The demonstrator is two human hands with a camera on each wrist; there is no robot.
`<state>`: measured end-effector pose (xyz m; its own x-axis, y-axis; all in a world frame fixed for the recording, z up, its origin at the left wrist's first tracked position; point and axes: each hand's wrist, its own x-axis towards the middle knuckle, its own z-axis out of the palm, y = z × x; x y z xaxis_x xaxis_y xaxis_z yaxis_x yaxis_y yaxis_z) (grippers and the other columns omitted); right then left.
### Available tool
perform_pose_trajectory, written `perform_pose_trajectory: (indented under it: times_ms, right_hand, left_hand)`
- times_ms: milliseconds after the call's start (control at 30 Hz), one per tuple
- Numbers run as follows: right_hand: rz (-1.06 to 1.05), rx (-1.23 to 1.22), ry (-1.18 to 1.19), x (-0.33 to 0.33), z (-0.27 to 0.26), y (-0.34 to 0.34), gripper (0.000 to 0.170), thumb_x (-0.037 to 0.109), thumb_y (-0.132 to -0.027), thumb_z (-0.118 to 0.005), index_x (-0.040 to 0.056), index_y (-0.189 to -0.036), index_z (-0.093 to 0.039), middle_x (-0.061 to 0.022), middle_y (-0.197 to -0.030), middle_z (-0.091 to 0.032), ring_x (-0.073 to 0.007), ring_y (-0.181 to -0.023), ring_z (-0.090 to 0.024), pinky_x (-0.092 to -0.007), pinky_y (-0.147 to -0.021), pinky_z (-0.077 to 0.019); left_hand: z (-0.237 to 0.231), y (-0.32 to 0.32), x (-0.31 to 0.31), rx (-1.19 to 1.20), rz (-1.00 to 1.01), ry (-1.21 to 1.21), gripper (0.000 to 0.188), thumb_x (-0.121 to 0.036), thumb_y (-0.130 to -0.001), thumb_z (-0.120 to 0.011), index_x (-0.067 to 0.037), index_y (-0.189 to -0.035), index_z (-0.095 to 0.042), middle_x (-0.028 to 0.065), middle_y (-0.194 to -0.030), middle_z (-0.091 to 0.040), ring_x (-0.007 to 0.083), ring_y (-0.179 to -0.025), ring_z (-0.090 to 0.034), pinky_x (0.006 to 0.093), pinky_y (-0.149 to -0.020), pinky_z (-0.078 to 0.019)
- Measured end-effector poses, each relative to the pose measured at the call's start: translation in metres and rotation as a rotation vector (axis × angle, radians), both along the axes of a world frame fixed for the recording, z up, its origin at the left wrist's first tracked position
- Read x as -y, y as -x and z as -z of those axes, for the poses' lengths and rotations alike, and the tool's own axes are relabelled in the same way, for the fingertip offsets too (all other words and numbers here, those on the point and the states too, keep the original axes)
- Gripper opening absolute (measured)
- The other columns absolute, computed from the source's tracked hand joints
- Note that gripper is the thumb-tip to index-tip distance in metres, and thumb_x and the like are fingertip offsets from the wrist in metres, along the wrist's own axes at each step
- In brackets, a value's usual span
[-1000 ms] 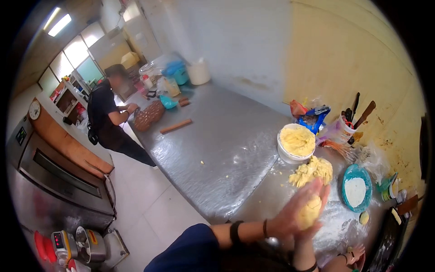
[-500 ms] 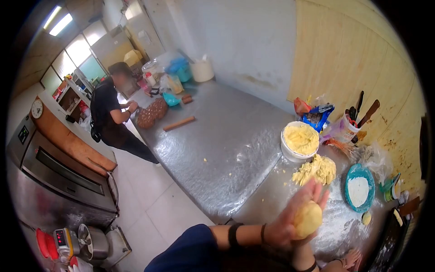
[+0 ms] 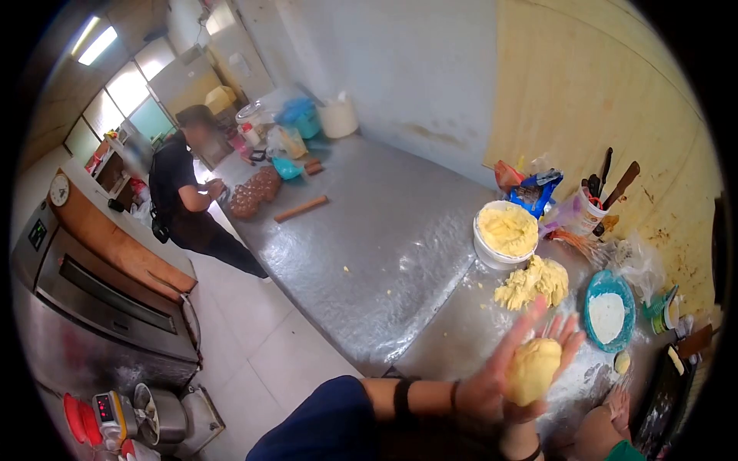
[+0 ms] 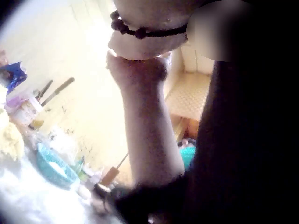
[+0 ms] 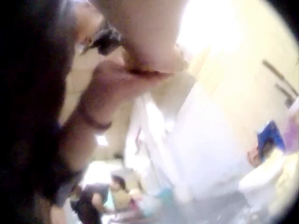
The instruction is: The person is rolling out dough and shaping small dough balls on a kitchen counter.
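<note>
A smooth, pale yellow ball of dough (image 3: 533, 372) rests between the palms in the head view. The left hand (image 3: 490, 386) is along its left side, fingers straight and pointing up. On the other side, the right hand (image 3: 567, 346) has its fingers extended and spread past the dough, with its heel below it. In the left wrist view the right forearm (image 4: 148, 121) meets the left wrist near a beaded bracelet (image 4: 141, 32). The left forearm (image 5: 88, 116) shows blurred in the right wrist view; the dough is hidden in both wrist views.
Beyond the hands lie a torn dough mound (image 3: 534, 283), a white tub of yellow dough (image 3: 492, 257) and a teal bowl (image 3: 593, 330) with white flour. Another person's hand (image 3: 617, 406) rests at lower right. Far left, a person (image 3: 173, 177) stands by brown dough (image 3: 256, 192).
The palms have parted and the right fingers have spread, showing more of the dough ball. At lower right, the other person's hand has moved up, and a green sleeve shows.
</note>
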<state>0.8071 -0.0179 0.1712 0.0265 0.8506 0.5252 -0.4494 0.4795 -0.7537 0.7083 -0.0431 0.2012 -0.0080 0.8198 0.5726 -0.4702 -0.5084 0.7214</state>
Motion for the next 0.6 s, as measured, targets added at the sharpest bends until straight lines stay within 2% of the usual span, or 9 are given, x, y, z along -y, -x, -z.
perform_pose_trajectory:
  times_ms: [33,100,200,233,333,367,433,467,600]
  right_hand:
    - [-0.045,0.069,0.074,0.007,0.012,-0.001,0.085,0.055,-0.096,-0.041,0.0081,-0.154,0.000,-0.0213,-0.159,-0.008,-0.0340,-0.146,-0.014,-0.0485,-0.119,-0.0059]
    - [0.054,0.206,0.211,0.019,0.008,0.005,0.079,0.049,-0.099,-0.041,0.0111,-0.154,0.000,-0.0214,-0.159,-0.007,-0.0339,-0.146,-0.013,-0.0488,-0.119,-0.0073]
    - [0.234,0.269,0.037,0.020,-0.016,-0.003,0.085,0.054,-0.095,-0.043,0.0110,-0.154,0.001,-0.0212,-0.159,-0.006,-0.0343,-0.147,-0.010,-0.0493,-0.118,-0.0086]
    - [0.270,0.226,-0.022,0.016,-0.027,-0.005,0.090,0.059,-0.093,-0.044,0.0099,-0.154,0.001,-0.0210,-0.159,-0.006,-0.0345,-0.147,-0.010,-0.0493,-0.118,-0.0086]
    - [0.236,-0.183,-0.010,-0.015,-0.065,-0.005,0.113,0.078,-0.080,-0.044,0.0028,-0.153,-0.002,-0.0203,-0.159,-0.007,-0.0350,-0.147,-0.009,-0.0490,-0.118,-0.0066]
    - [0.214,-0.111,0.023,-0.016,-0.058,-0.006,0.115,0.078,-0.080,-0.046,0.0006,-0.152,-0.001,-0.0213,-0.159,-0.006,-0.0339,-0.147,-0.009,-0.0477,-0.119,-0.0084]
    - [-0.018,-0.026,-0.011,-0.002,-0.012,-0.005,0.114,0.075,-0.081,-0.050,0.0002,-0.152,0.000,-0.0205,-0.159,-0.007,-0.0311,-0.147,-0.010,-0.0441,-0.119,-0.0092]
    - [-0.077,-0.041,-0.103,0.006,0.008,0.007,0.113,0.073,-0.082,-0.051,0.0009,-0.152,0.000,-0.0193,-0.159,-0.008,-0.0294,-0.147,-0.011,-0.0427,-0.119,-0.0098]
    - [-0.044,0.210,-0.221,0.022,0.013,-0.005,0.105,0.069,-0.086,-0.048,0.0039,-0.153,-0.001,-0.0187,-0.159,-0.011,-0.0310,-0.147,-0.012,-0.0441,-0.119,-0.0105]
  left_hand:
    - [-0.009,0.009,-0.010,0.043,-0.041,-0.022,0.092,-0.061,-0.095,-0.036,0.004,-0.151,-0.004,0.0249,-0.158,0.001,0.0361,-0.148,-0.002,0.0461,-0.118,-0.0056]
    - [-0.018,0.026,-0.031,0.058,-0.196,-0.137,0.088,-0.057,-0.096,-0.037,0.003,-0.151,-0.005,0.0244,-0.159,0.001,0.0352,-0.148,-0.003,0.0457,-0.118,-0.0065]
    - [0.009,0.012,-0.024,-0.294,-0.201,-0.084,0.080,-0.053,-0.098,-0.036,0.000,-0.152,-0.008,0.0251,-0.158,0.000,0.0367,-0.148,-0.004,0.0468,-0.117,-0.0075]
    - [0.053,-0.001,-0.021,-0.446,-0.191,-0.263,0.080,-0.055,-0.097,-0.037,-0.002,-0.152,-0.012,0.0261,-0.158,-0.001,0.0391,-0.147,-0.004,0.0479,-0.117,-0.0076]
    - [0.043,-0.028,0.009,-0.293,-0.094,-0.116,0.081,-0.059,-0.097,-0.033,-0.001,-0.152,-0.014,0.0268,-0.158,-0.001,0.0407,-0.147,-0.005,0.0487,-0.117,-0.0075]
    - [0.035,-0.022,0.008,-0.300,-0.047,-0.092,0.082,-0.060,-0.097,-0.032,-0.002,-0.152,-0.014,0.0267,-0.158,-0.001,0.0407,-0.147,-0.004,0.0489,-0.117,-0.0075]
    - [0.014,-0.015,0.000,-0.133,-0.012,-0.007,0.082,-0.061,-0.097,-0.029,-0.001,-0.151,-0.015,0.0266,-0.158,-0.003,0.0398,-0.147,-0.005,0.0483,-0.117,-0.0083]
    - [0.005,-0.008,-0.006,-0.054,0.002,0.033,0.083,-0.062,-0.097,-0.027,-0.001,-0.151,-0.015,0.0266,-0.158,-0.005,0.0393,-0.147,-0.006,0.0480,-0.117,-0.0086]
    - [0.009,0.026,-0.041,-0.204,-0.219,-0.156,0.080,-0.061,-0.098,-0.026,-0.002,-0.151,-0.015,0.0262,-0.157,-0.005,0.0371,-0.146,-0.011,0.0470,-0.116,-0.0118]
